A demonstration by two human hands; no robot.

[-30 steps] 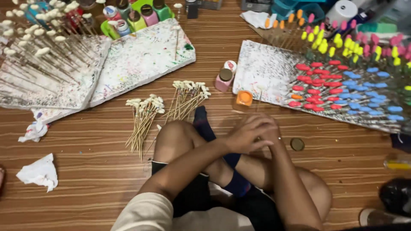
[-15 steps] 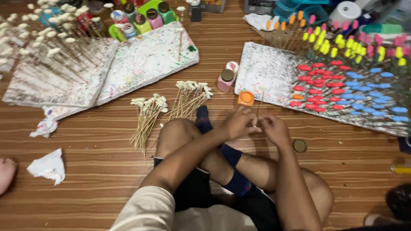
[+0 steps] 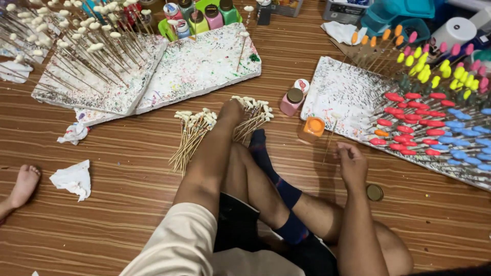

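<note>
Two bundles of thin wooden sticks with white tips lie on the wooden floor [image 3: 128, 214] in front of the seated person's crossed legs. The left hand [image 3: 231, 111] reaches forward onto the right-hand bundle [image 3: 253, 115]; its fingers are bunched over the white tips and touch them, though whether they pinch a stick I cannot tell. The other bundle [image 3: 190, 134] lies just beside that forearm, fanned toward the person.

The right hand [image 3: 352, 162] rests near the right knee, fingers curled together around the lower end of one thin stick [image 3: 330, 139], which rises tilted toward the open orange paint pot [image 3: 313, 126]. A pink paint bottle [image 3: 292, 101] with a brown cap stands just behind the pot, and a round brown lid [image 3: 374, 192] lies on the floor just right of the hand.

Right of the pot, a speckled white foam board [image 3: 340, 94] carries rows of sticks with red, blue, yellow and pink tips; its near edge runs close to the right hand. Beyond the left hand lie two more paint-spattered foam boards [image 3: 197, 69], the left one stuck full of white-tipped sticks, with a green tray of paint bottles [image 3: 202, 15] behind them.

Between the bundles and the left boards the floor is open; two crumpled white tissues [image 3: 73, 178] lie there, and another person's bare foot [image 3: 23, 184] shows at the left edge.
</note>
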